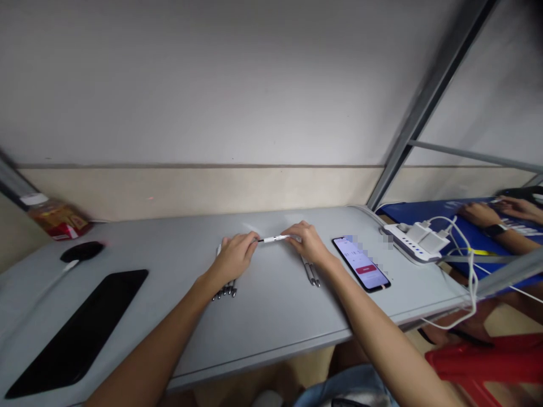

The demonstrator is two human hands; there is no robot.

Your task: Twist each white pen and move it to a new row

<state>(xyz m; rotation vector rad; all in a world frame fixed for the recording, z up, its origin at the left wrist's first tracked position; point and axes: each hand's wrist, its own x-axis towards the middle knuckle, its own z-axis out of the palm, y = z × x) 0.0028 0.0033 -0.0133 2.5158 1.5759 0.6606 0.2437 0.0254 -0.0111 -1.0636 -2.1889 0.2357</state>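
Both my hands are closed on one white pen with a dark tip, held level just above the grey table. My left hand pinches its dark left end. My right hand grips the white right end. Several grey pens lie on the table under my left wrist. Two more pens lie beside my right wrist.
A lit phone lies right of my right hand. A white power strip with chargers and cables sits at the table's right end. A black slab, a black mouse and a bottle are at left. Another person's hands rest on a blue surface, far right.
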